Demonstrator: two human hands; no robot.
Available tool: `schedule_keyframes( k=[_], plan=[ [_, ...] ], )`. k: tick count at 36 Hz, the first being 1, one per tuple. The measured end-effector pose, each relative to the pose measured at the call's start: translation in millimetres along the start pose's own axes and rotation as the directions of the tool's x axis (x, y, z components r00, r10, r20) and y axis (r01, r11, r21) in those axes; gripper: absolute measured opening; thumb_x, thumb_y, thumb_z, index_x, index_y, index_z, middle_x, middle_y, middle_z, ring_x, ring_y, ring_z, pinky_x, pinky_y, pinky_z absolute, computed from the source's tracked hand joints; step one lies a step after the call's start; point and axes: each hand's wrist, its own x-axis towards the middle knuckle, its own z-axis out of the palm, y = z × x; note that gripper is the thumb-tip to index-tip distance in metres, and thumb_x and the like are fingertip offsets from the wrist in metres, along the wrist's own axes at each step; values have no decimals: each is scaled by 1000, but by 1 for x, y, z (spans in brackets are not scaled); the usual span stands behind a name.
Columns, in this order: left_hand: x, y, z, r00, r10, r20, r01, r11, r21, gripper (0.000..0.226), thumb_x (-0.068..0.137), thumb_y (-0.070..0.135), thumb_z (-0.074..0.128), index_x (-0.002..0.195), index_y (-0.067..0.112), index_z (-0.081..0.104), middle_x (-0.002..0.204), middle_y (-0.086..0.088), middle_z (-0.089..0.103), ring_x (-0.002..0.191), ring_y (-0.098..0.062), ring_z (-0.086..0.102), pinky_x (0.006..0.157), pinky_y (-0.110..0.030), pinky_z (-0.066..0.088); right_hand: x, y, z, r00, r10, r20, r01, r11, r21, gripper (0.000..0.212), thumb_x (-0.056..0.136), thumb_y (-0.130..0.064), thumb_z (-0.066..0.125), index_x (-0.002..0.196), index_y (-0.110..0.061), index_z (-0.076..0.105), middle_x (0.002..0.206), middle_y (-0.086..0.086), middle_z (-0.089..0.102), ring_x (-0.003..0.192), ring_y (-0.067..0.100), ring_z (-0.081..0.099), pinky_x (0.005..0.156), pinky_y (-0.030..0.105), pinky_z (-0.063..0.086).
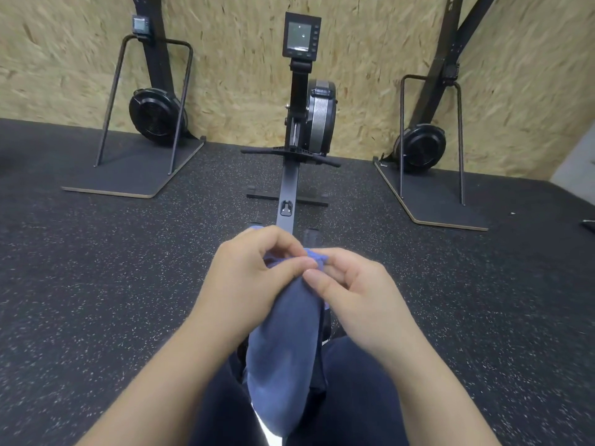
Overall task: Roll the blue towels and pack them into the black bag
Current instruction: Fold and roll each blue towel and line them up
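Left hand [254, 278] and right hand [351, 291] pinch blue towel [286, 355] between them.

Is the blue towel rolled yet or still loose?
Loose: blue towel hangs as a long drape; left hand and right hand pinch only its top end.

Both bare forearms reach forward, hands close together. The left hand [254, 272] and right hand [351, 291] pinch with curled fingers, thumbs nearly touching.
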Motion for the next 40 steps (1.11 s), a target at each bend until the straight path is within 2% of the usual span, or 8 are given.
schedule_keyframes(
  k=[4,9,16,20,26,32,37,40],
  plan=[
    [3,1,-3,998,52,21,-52,999,-5,12,74,35,72,75,42,63,80,14,67,83,3,61,75,-6,40,4,0,-2,992,-41,-121,44,999,26,28,92,-2,57,92,-26,69,89,-9,75,87,5,69,80,21,52],
    [13,-13,-17,986,31,165,-40,998,52,36,67,55,60,100,43,52,88,21,63,94,-9,57,88,-35,44,11,-5,-8,983,-90,-161,93,996,11,28,94,-2,53,88,-25,67,79,-15,73,74,-2,65,68,14,49],
    [26,-34,-29,961,79,263,-173,918,357,28,73,51,68,96,45,51,96,21,47,104,3,35,91,-19,19,34,-4,-23,961,-153,-231,133,986,-99,31,96,-6,51,84,-32,63,77,-23,67,74,-4,59,70,15,45],
    [38,-52,-34,936,136,325,-284,836,469,38,70,69,49,101,46,48,114,29,44,114,-8,29,91,-35,17,51,-2,-32,962,-137,-235,120,989,-84,25,98,-8,49,87,-26,62,75,-23,65,74,-6,58,71,10,44],
    [62,-71,-44,923,170,345,-356,718,598,38,74,66,53,102,40,50,131,-1,41,118,-21,30,84,-61,38,72,5,-44,977,-83,-196,58,990,-130,24,100,-11,46,89,-26,61,80,-17,65,75,-6,57,69,9,42],
    [78,-72,-45,929,153,336,-320,789,524,33,77,66,41,97,42,50,127,2,44,120,-22,33,94,-55,35,90,39,-50,949,-78,-305,-117,811,-572,20,101,-23,40,108,-23,58,97,0,60,92,13,49,66,26,27],
    [73,-70,-29,947,136,290,-209,949,237,21,79,62,47,90,45,53,119,29,36,118,-2,41,97,-18,34,92,54,-35,907,-61,-417,-173,848,-501,19,103,-26,35,111,-22,51,90,4,60,82,23,52,66,35,33],
    [69,-79,-25,956,91,280,-153,966,208,21,80,59,47,88,41,51,113,25,47,103,-4,51,85,-24,44,92,62,-27,923,15,-385,-194,881,-432,14,103,-28,33,108,-26,46,77,5,62,70,25,60,68,35,44]
  ],
)
